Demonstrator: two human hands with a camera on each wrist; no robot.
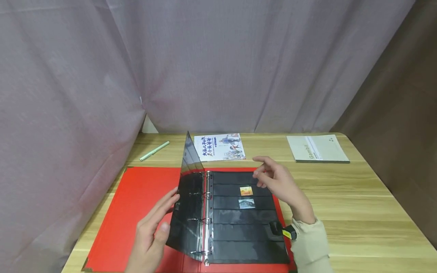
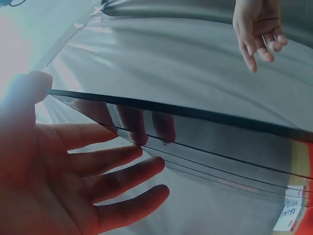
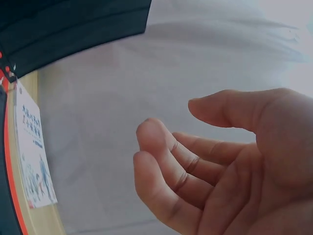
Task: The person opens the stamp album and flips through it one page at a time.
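Note:
A red ring binder (image 1: 146, 189) lies spread on the table, with black pocket sheets on its metal rings (image 1: 207, 212). One dark sheet (image 1: 191, 197) stands half turned, tilted up over the left cover. My left hand (image 1: 151, 225) is at that sheet's free edge, fingers straight; the left wrist view shows the thumb tip (image 2: 41, 83) right at its corner. On the sheet lying flat (image 1: 246, 250) at the right are a yellow-orange stamp (image 1: 246, 191) and a grey-blue stamp (image 1: 247, 204). Over its upper right part hovers my right hand (image 1: 276, 180), fingers loosely bent, holding nothing.
Behind the binder lies a booklet (image 1: 222, 147) with cartoon figures. A light green pen (image 1: 154, 151) is at the back left, and a pale "Gambit" notebook (image 1: 317, 148) at the back right. A grey curtain (image 1: 218, 68) hangs along the table's back edge.

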